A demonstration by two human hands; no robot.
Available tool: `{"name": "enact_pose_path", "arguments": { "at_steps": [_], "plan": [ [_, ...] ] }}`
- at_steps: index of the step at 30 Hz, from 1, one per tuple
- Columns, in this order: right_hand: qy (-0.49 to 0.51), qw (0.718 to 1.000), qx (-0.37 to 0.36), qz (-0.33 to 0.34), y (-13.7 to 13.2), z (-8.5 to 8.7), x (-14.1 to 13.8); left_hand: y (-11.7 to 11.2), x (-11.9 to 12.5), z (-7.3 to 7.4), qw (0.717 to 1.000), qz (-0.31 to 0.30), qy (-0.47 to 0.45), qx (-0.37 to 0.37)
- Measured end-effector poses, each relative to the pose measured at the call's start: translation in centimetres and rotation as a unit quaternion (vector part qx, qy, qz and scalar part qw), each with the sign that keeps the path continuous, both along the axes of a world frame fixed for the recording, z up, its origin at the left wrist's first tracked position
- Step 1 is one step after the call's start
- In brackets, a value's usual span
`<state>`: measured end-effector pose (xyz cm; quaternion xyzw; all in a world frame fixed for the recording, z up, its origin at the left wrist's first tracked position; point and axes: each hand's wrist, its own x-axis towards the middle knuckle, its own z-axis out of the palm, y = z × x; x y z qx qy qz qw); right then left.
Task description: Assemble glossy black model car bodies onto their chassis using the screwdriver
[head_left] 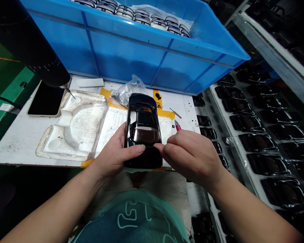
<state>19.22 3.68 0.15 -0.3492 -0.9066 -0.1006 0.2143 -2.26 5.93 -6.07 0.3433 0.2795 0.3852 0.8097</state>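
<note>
A glossy black model car body [145, 118] with a clear rear window lies lengthwise in front of me. My left hand [119, 145] is wrapped round its left side, the thumb resting on top near the back window. On the right side, my right hand [190, 152] is closed, fingers curled, its thumb tip touching the body's edge; what lies inside the fingers is hidden. Just behind those knuckles a red-handled pointed tool [177, 125] sticks out; I cannot tell whether it is held or lying there. Under the car is a white foam pad [114, 125].
A moulded foam block [86, 125], a phone [46, 99] and a black electric screwdriver [50, 71] are at left. Behind stand a clear plastic bag [131, 88] and a large blue crate [131, 54] of parts. Racks of black car bodies [258, 143] line the right.
</note>
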Motion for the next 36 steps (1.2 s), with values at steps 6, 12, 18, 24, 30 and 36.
{"name": "enact_pose_path", "arguments": {
  "at_steps": [6, 12, 18, 24, 30, 36],
  "plan": [
    [0.049, 0.999, 0.000, -0.023, 0.4, 0.7, 0.5, 0.0, 0.1, -0.2, 1.000, -0.006, -0.005, -0.007],
    [0.059, 0.997, -0.009, -0.053, 0.8, 1.1, 0.7, 0.0, 0.0, -0.1, 1.000, -0.011, -0.009, -0.006],
    [0.038, 0.998, -0.048, -0.025, 0.6, -0.4, 0.2, 0.0, 0.1, -0.1, 1.000, -0.008, -0.008, -0.007],
    [0.046, 0.996, -0.064, -0.029, 0.7, -1.4, 0.1, 0.1, 0.2, -0.2, 1.000, -0.008, -0.008, -0.008],
    [0.036, 0.999, -0.038, -0.009, 0.4, -0.7, 0.5, 0.0, 0.0, -0.1, 1.000, -0.008, -0.002, -0.016],
    [0.066, 0.997, -0.026, -0.029, 0.6, 0.7, 0.9, 0.0, 0.0, -0.1, 1.000, -0.007, -0.005, -0.019]
  ]
}}
